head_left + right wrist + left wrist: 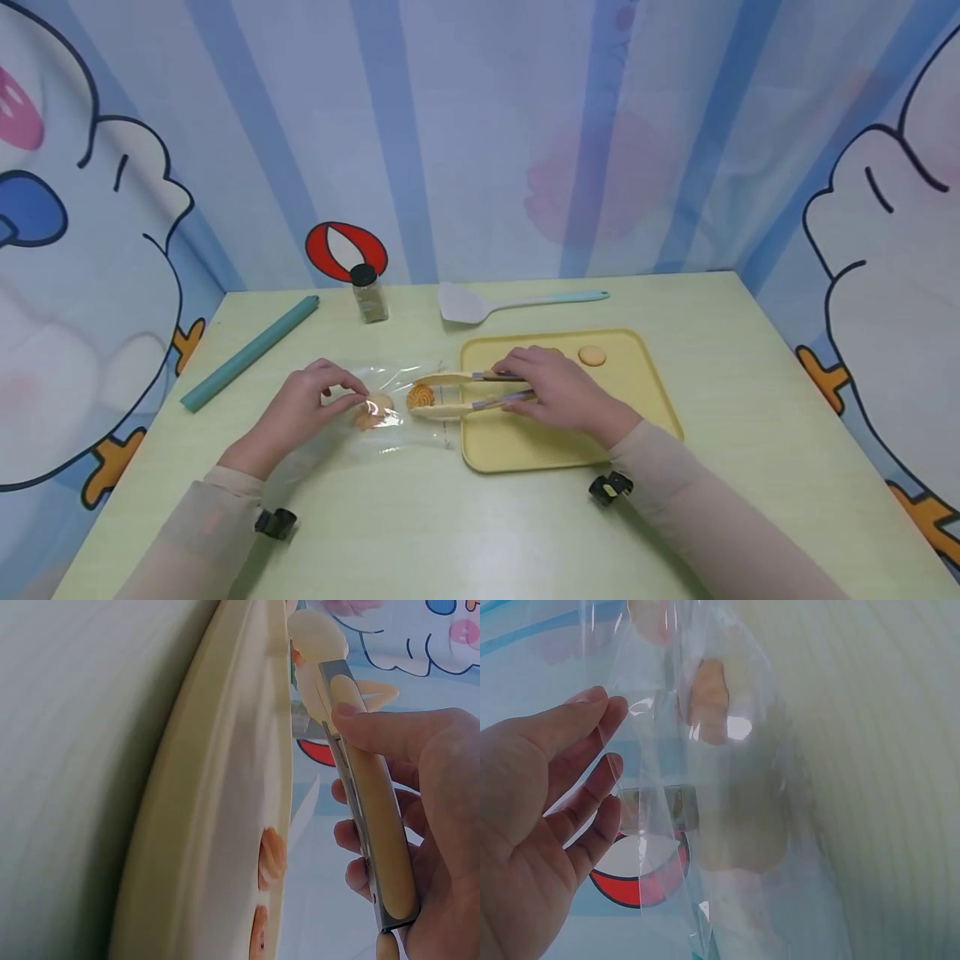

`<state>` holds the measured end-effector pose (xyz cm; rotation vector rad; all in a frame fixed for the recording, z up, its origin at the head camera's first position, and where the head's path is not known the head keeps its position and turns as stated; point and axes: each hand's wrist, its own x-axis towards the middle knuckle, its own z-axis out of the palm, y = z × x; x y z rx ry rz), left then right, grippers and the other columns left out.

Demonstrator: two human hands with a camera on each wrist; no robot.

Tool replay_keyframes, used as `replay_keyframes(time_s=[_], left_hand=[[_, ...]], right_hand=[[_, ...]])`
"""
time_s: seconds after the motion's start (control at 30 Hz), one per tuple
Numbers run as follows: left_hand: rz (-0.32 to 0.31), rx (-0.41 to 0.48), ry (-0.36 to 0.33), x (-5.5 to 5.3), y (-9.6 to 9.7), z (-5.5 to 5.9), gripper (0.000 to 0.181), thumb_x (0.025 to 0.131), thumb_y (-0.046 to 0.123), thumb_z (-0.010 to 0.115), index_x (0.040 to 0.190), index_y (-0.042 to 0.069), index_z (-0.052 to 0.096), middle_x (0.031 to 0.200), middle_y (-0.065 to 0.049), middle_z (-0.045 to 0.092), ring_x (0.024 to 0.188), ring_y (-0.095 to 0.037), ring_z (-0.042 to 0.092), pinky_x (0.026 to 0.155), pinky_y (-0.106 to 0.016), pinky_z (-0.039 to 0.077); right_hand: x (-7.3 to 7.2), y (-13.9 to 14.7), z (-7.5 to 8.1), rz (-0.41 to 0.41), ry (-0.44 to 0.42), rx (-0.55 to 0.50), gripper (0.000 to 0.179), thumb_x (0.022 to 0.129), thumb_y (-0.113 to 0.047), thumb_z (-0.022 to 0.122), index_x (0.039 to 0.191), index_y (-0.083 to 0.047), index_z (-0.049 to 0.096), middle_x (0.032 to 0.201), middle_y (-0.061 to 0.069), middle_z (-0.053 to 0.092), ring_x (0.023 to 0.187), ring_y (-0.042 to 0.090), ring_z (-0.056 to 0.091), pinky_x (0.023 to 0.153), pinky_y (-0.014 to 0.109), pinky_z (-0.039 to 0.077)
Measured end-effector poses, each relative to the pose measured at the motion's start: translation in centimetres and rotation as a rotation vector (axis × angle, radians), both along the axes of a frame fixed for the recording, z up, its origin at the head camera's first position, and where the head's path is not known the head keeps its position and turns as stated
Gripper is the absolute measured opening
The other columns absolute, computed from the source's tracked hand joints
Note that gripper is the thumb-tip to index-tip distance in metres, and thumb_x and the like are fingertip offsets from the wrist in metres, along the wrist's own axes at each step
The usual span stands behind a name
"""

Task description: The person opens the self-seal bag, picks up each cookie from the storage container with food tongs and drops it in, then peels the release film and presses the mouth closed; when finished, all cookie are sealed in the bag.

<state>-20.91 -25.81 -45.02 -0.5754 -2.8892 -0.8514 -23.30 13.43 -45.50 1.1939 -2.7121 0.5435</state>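
My left hand (303,404) pinches the edge of a clear plastic bag (742,802) between thumb and index finger. Inside the bag lie cookies (375,410), one pale and round over a browner one. My right hand (562,396) grips a pair of tongs (382,840), metal with cream handles and cream tips. Between the tong tips, at the bag's mouth, is a swirled golden cookie (420,396). Beneath the right hand lies a yellow tray (487,454). A round cookie (592,356) rests at its far side, with another partly hidden behind the hand.
Behind the tray lies a spatula (465,304) with a pale blue handle. A black-lidded jar (369,296) stands at the back of the table (450,533), and a teal roll (251,354) lies slanted at the left. A striped curtain (487,125) hangs behind.
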Motion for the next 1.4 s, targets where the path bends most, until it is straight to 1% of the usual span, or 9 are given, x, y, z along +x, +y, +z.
replay_keyframes(time_s=[0.2,0.37,0.5,0.63,0.77,1.0,1.17,1.27,1.4], left_hand=[[-0.015,-0.006,0.024,0.0,0.2,0.2,0.012,0.09,0.014,0.081,0.1,0.021,0.08,0.1,0.002,0.071,0.098,-0.025,0.064,0.081,-0.042,0.056],[-0.024,-0.011,0.025,-0.1,0.4,0.4,0.013,0.089,0.013,0.082,0.1,0.021,0.08,0.099,0.003,0.071,0.098,-0.024,0.064,0.081,-0.038,0.055],[-0.032,-0.007,0.033,-0.1,0.4,0.3,0.014,0.089,0.011,0.082,0.1,0.02,0.08,0.1,0.002,0.072,0.098,-0.024,0.064,0.08,-0.038,0.054],[-0.025,-0.011,0.023,-0.1,0.4,0.2,0.014,0.089,0.012,0.081,0.1,0.02,0.08,0.101,0.001,0.072,0.099,-0.025,0.064,0.081,-0.04,0.055],[-0.023,-0.015,0.023,0.0,0.5,0.2,0.013,0.089,0.013,0.081,0.1,0.02,0.08,0.101,0.001,0.071,0.1,-0.025,0.064,0.081,-0.041,0.055],[-0.02,-0.01,0.027,0.0,0.4,0.1,0.013,0.09,0.013,0.081,0.101,0.02,0.08,0.1,0.001,0.072,0.1,-0.025,0.064,0.081,-0.041,0.055],[-0.018,-0.015,0.024,0.1,0.2,-0.1,0.013,0.09,0.013,0.081,0.1,0.02,0.08,0.1,0.002,0.072,0.099,-0.024,0.064,0.081,-0.04,0.055],[-0.014,-0.018,0.023,0.1,0.1,-0.1,0.012,0.089,0.014,0.081,0.1,0.02,0.08,0.1,0.002,0.073,0.099,-0.024,0.064,0.081,-0.04,0.055],[-0.016,-0.015,0.022,0.1,0.0,-0.1,0.012,0.089,0.014,0.082,0.1,0.02,0.08,0.1,0.002,0.073,0.099,-0.024,0.064,0.081,-0.04,0.056]], right_hand=[[-0.1,-2.1,-0.2,0.025,-0.035,0.004,0.045,0.095,-0.04,0.075,0.132,-0.017,0.065,0.118,-0.005,0.067,0.104,0.015,0.061,0.087,0.036,0.052],[-0.1,-3.2,-0.3,0.01,-0.065,-0.001,0.046,0.095,-0.04,0.075,0.133,-0.017,0.065,0.12,-0.005,0.067,0.108,0.017,0.062,0.094,0.039,0.051],[-0.3,-4.1,-0.4,-0.013,-0.117,-0.007,0.048,0.095,-0.042,0.074,0.135,-0.017,0.063,0.124,-0.003,0.067,0.115,0.019,0.062,0.101,0.04,0.05],[-0.3,-4.8,-0.4,-0.014,-0.158,-0.015,0.049,0.095,-0.04,0.075,0.136,-0.015,0.063,0.124,-0.001,0.067,0.115,0.019,0.062,0.1,0.04,0.051],[0.0,-5.1,-0.2,-0.023,-0.167,-0.001,0.05,0.095,-0.041,0.074,0.136,-0.015,0.063,0.125,-0.001,0.067,0.116,0.019,0.062,0.1,0.04,0.051],[0.8,-3.8,0.1,-0.069,-0.141,0.013,0.05,0.094,-0.039,0.075,0.136,-0.014,0.063,0.127,0.0,0.067,0.115,0.021,0.063,0.099,0.041,0.052],[1.2,-1.8,0.1,-0.107,-0.13,-0.004,0.051,0.094,-0.04,0.076,0.137,-0.016,0.062,0.128,-0.002,0.066,0.118,0.021,0.062,0.099,0.042,0.052],[1.3,-0.3,0.3,-0.119,-0.114,-0.032,0.05,0.093,-0.039,0.077,0.135,-0.016,0.063,0.126,-0.001,0.066,0.116,0.022,0.062,0.097,0.043,0.053],[1.3,1.6,0.4,-0.138,-0.1,-0.059,0.052,0.092,-0.037,0.078,0.137,-0.016,0.062,0.127,0.002,0.066,0.117,0.024,0.062,0.099,0.046,0.052]])
